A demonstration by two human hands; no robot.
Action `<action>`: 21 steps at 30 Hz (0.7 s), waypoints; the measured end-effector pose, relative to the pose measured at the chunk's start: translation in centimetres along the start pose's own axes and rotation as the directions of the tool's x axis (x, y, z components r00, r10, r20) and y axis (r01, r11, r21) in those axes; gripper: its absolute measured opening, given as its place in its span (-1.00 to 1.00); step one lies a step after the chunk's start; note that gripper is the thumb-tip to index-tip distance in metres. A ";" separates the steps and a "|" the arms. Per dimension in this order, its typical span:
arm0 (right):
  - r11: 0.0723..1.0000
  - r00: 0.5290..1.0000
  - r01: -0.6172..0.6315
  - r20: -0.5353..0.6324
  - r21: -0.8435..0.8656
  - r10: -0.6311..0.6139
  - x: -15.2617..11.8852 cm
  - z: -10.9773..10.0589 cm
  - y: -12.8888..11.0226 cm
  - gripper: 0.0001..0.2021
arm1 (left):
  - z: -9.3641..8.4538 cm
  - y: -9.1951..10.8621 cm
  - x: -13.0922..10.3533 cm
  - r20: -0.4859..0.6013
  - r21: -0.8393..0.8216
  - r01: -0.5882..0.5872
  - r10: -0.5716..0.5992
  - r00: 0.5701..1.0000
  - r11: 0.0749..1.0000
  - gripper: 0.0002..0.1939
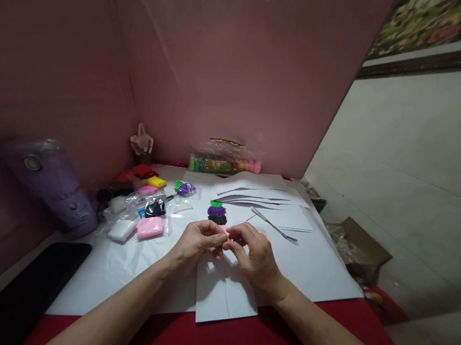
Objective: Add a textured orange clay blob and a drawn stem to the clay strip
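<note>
My left hand [203,238] and my right hand [257,257] meet above a folded white sheet [228,302]. Their thumbs and fingertips pinch a tiny orange piece of modelling clay [228,239] between them. Just beyond the fingers, textured patches of clay lie in a column on the paper: green [216,204], purple [217,211] and black [218,219]. Some pink clay shows behind the fingertips, partly hidden by them. More orange clay [263,235] peeks out past the right hand. A slim silver tool [275,226] rests on the paper to the right.
Packets of soft clay lie on the left, among them pink [150,228], white [121,230] and yellow [155,182]. A purple tumbler [56,189] and a black phone-like slab [27,293] are farther left. Cut paper strips [252,198] lie behind. At right is a cardboard box [367,250].
</note>
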State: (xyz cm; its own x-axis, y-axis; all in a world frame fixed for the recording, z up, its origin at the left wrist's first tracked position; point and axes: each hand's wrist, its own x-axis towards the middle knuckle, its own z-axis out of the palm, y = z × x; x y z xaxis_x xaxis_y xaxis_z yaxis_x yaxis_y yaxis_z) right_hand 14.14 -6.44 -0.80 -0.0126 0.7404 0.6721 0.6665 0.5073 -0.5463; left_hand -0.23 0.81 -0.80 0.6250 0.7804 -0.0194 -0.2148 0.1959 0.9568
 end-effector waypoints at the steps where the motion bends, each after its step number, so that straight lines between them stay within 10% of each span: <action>1: 1.000 1.000 0.020 0.005 0.002 -0.020 0.0 0.0 0.0 -0.90 | 0.1 0.0 0.0 -0.018 -0.010 -0.002 0.002 1.000 1.000 -0.65; 9: 0.999 0.998 -0.021 -0.051 0.048 0.024 0.2 -0.1 -0.1 -0.87 | 0.1 0.0 -0.4 0.183 -0.052 0.141 -0.129 0.975 0.989 -0.62; 21: 0.999 0.997 0.040 -0.068 -0.023 -0.042 0.4 0.0 0.8 -0.93 | 0.3 0.4 -0.2 0.124 0.014 0.109 -0.110 0.986 0.994 -0.60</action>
State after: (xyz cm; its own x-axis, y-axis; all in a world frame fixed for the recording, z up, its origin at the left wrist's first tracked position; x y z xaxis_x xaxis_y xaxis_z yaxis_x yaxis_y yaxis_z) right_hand 14.68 -5.74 -1.03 0.0099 0.6869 0.7267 0.6827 0.5263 -0.5068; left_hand -0.24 0.62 -0.30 0.7329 0.6746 -0.0888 -0.1346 0.2716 0.9530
